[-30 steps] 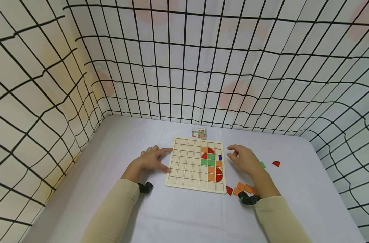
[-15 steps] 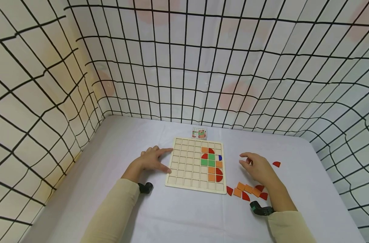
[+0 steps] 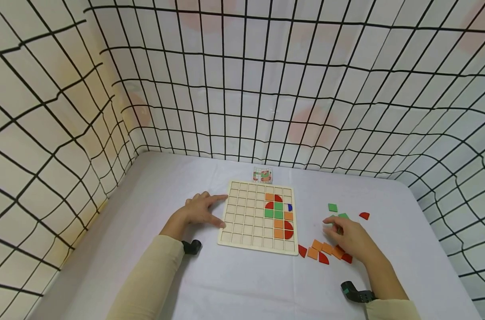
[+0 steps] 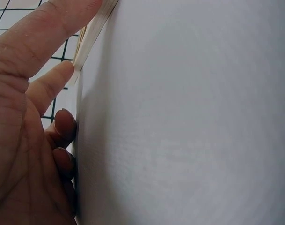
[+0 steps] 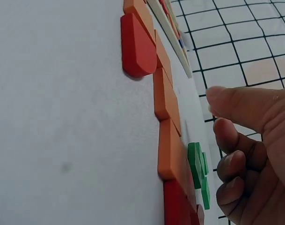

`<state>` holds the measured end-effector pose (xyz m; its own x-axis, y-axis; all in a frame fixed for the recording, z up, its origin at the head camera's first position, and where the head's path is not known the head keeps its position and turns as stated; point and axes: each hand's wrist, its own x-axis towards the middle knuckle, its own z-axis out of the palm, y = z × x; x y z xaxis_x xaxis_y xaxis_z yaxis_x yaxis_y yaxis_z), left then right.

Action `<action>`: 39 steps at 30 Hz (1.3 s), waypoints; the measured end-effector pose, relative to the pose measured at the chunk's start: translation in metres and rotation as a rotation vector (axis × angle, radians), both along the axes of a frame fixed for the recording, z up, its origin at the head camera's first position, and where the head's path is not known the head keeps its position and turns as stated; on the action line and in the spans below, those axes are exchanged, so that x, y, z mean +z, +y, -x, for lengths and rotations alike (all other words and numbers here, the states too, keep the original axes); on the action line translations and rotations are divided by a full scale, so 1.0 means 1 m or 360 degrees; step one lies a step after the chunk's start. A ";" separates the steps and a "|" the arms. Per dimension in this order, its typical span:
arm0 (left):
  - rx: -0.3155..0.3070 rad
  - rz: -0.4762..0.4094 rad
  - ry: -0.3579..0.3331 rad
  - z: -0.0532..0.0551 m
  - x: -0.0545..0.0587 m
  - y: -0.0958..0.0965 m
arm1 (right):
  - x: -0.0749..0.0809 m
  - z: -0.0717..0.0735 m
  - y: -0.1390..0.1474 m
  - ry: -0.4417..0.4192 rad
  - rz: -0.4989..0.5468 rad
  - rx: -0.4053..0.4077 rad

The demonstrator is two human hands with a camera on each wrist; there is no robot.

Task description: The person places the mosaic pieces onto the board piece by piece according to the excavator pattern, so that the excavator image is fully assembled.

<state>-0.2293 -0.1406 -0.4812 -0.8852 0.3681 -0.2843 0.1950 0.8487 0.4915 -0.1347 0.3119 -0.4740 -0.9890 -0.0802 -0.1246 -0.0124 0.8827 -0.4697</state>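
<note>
With thumb and index finger spread, my left hand (image 3: 200,210) touches the left edge of a wooden grid board (image 3: 242,218). The left wrist view shows those fingertips at the board's side (image 4: 93,40), other fingers curled. On the board's right half sit orange and green squares, red quarter circles and a small blue piece (image 3: 289,207). My right hand (image 3: 348,233) hovers right of the board, its fingers loosely bent and nothing visible between them. Near it are green squares (image 3: 332,207), partly covered by the hand, and orange squares (image 3: 316,245) in a row with red quarter circles (image 3: 323,258).
A small pattern card (image 3: 262,174) lies behind the board. One red quarter circle (image 3: 364,215) rests alone at the far right. Black wire mesh (image 3: 242,89) over white cloth encloses the back and sides of the white-covered table.
My right hand has moved from the board's right edge rightward and toward me, uncovering green squares and reaching over the loose pieces. The left hand and board stay put.
</note>
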 end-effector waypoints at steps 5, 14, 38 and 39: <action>-0.0002 -0.0004 -0.0001 0.001 -0.001 0.000 | -0.001 -0.009 0.002 -0.0073 0.0014 0.0020; -0.0006 -0.0003 -0.0002 0.004 -0.002 -0.003 | -0.001 -0.016 0.001 -0.0134 0.0039 0.0042; 0.0008 0.0007 -0.0013 0.001 -0.001 0.000 | -0.008 -0.021 -0.013 -0.0086 0.0065 0.0113; 0.0010 0.0006 -0.0013 0.001 -0.001 0.000 | -0.008 -0.021 -0.014 -0.0079 0.0047 0.0114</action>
